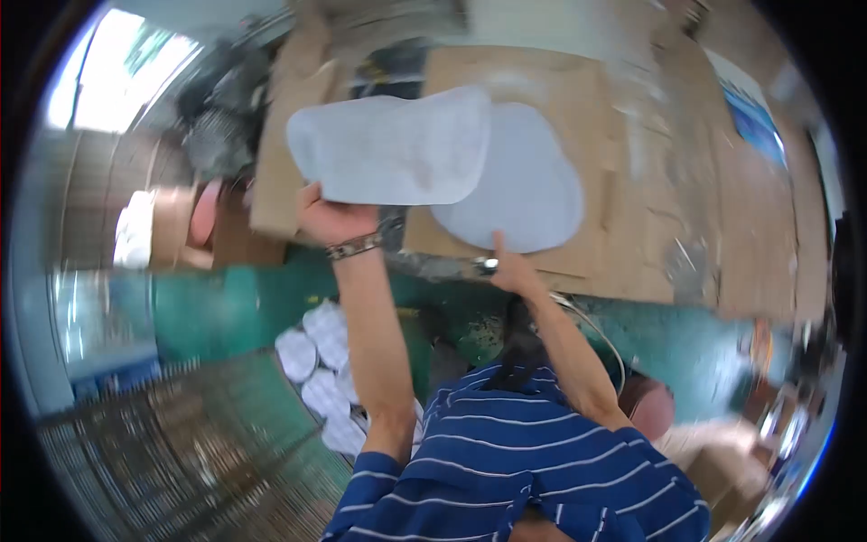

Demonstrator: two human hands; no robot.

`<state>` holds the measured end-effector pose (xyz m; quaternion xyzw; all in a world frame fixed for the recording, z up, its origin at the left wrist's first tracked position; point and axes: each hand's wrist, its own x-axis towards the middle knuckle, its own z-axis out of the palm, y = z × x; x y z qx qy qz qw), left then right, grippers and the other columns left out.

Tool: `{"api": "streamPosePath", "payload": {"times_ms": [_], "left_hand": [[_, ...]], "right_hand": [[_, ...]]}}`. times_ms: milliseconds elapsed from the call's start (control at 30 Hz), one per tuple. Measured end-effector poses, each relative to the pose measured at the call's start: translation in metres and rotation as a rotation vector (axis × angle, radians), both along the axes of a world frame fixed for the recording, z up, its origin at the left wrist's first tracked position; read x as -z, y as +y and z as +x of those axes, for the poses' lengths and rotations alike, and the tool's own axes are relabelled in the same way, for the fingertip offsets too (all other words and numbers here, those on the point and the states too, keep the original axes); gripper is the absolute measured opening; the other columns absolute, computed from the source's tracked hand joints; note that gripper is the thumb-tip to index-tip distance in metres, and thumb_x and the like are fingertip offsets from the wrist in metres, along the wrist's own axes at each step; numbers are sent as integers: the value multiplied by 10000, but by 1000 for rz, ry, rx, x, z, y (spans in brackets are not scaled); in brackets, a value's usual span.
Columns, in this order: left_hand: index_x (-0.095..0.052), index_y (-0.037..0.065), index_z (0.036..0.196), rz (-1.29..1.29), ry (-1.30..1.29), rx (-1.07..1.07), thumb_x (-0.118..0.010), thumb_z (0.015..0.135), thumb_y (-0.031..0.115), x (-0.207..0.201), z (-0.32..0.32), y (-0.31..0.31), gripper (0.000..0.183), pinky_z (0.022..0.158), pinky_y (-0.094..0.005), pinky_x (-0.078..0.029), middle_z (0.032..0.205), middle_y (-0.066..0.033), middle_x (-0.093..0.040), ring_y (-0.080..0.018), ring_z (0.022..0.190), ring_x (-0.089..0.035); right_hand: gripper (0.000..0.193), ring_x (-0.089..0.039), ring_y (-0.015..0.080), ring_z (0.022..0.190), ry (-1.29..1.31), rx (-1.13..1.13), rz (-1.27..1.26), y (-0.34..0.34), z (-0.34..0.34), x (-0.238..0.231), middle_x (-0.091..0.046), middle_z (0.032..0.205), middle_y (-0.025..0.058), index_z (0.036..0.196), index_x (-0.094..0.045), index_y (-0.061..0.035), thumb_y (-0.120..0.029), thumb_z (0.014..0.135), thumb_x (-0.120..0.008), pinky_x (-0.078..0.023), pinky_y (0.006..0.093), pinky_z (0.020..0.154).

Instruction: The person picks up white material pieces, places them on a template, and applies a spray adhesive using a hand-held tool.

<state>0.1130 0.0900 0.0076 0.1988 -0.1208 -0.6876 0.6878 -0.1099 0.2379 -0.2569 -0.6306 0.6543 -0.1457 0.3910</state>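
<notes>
My left hand (334, 217) is closed on the near edge of a floppy white sheet piece (393, 149) with rounded corners, raised above the table. Its right end overlaps a second white piece (528, 194), rounded in outline, which lies flat on brown cardboard (591, 108). At the near edge of that flat piece is my right hand (517, 273), index finger stretched onto the rim and the other fingers curled. A small shiny metal thing (488, 266) shows beside the curled fingers; its kind is unclear. Motion blurs both hands somewhat.
Cardboard covers the worktable (695, 235). Several white rounded pieces (325, 352) lie low at the left, beside a slatted surface (181, 452). An open cardboard box (226, 230) with a pink item stands left of the table. A round reddish-brown seat (648, 406) is at my right.
</notes>
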Motion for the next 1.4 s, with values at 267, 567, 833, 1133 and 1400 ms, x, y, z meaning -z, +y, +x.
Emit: {"api": "streamPosePath", "payload": {"times_ms": [267,567,833,1133,1400], "left_hand": [[-620,-13,1058,195,121,-574,-511,739,126,59,164,118,365,959,-446,-514,1067,-106,-682,-296,1019,-655],[-570,-37,1222,493,331,-889,-509,709,104,262,407,294,535,1074,-526,-446,1239,-174,-629,-384,1174,-601],[-605,-59,1087,655,460,-932,-527,680,143,386,617,286,461,1042,-499,-478,1153,-182,-658,-381,1120,-626],[-569,-84,1177,627,321,-1046,-539,690,154,510,859,324,542,1094,-496,-437,1246,-206,-619,-392,1178,-595],[-599,-13,1225,1066,-69,-1237,-549,937,375,674,974,422,485,1024,-472,-483,1190,-139,-666,-330,1114,-619]], "right_hand": [[1016,-679,274,796,-156,-174,146,7,20,-65,-687,1028,206,1597,-237,-98,-41,715,-738,-545,357,753],[949,-655,182,772,-41,-300,235,75,174,-87,-689,937,117,1579,-303,-91,-8,734,-727,-532,314,714],[932,-631,148,695,1,-224,551,82,345,-49,-691,895,88,1586,-283,-94,80,767,-693,-524,301,643],[891,-664,180,713,169,-228,728,88,469,36,-709,923,138,1560,-344,-73,1,755,-720,-544,322,676],[847,-675,176,734,328,-244,699,93,473,73,-718,931,174,1530,-379,-24,-21,758,-727,-549,322,672]]}}
